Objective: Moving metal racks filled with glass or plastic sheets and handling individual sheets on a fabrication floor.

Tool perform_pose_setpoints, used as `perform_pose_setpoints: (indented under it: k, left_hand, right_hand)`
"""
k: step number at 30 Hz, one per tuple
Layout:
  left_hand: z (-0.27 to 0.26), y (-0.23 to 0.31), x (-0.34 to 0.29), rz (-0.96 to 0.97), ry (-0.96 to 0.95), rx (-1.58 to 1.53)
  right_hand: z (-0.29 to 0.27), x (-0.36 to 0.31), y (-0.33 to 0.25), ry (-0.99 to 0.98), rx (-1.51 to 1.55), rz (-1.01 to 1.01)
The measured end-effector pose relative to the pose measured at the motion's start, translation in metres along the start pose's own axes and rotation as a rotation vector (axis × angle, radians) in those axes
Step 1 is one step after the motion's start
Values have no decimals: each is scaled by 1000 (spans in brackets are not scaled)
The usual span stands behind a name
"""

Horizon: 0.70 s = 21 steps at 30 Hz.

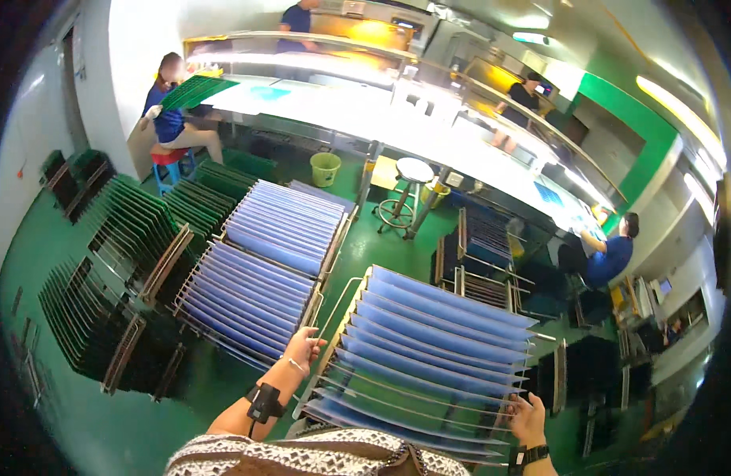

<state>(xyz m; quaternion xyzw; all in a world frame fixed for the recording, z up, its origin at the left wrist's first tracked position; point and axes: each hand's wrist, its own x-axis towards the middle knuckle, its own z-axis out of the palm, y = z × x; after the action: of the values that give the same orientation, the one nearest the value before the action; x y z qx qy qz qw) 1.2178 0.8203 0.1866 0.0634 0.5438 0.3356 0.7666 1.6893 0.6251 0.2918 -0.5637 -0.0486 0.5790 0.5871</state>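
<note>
A wire rack (pixel 357 287) stands right in front of me, filled with several thin blue sheets (pixel 437 317) in spaced, tilted rows. Toward my end the rows thin out, and the green floor shows between the wires. My left hand (pixel 304 347) is closed at the rack's left side bar, thumb and fingers about it. At the right side, my right hand (pixel 528 418) is beside the sheets' edges with its fingers bent and apart; no sheet shows in its grasp. Whether those fingertips touch the rack is hard to see.
Left of my rack stand more racks of blue sheets (pixel 250 285) and dark green panels (pixel 132 226). A round stool (pixel 414 171) and a green bucket (pixel 325 169) are ahead, before a bright lit table (pixel 326 103). Seated people (pixel 175 119) work there; dark racks (pixel 480 246) stand right.
</note>
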Motion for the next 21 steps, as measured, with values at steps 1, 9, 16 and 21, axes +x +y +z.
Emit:
perform_pose_setpoints:
  k: [1, 9, 16, 21]
  left_hand:
    - [3, 2, 14, 6, 14, -22]
    - [70, 62, 102, 402, 124, -92]
    - [130, 157, 166, 404, 208, -233]
    - [144, 205, 203, 313, 261, -332]
  right_hand:
    - [2, 27, -14, -16, -17, 13]
    - [87, 212, -106, -152, -112, 73]
    - [159, 344, -177, -268, -104, 122]
    - [246, 424, -215, -318, -200, 181]
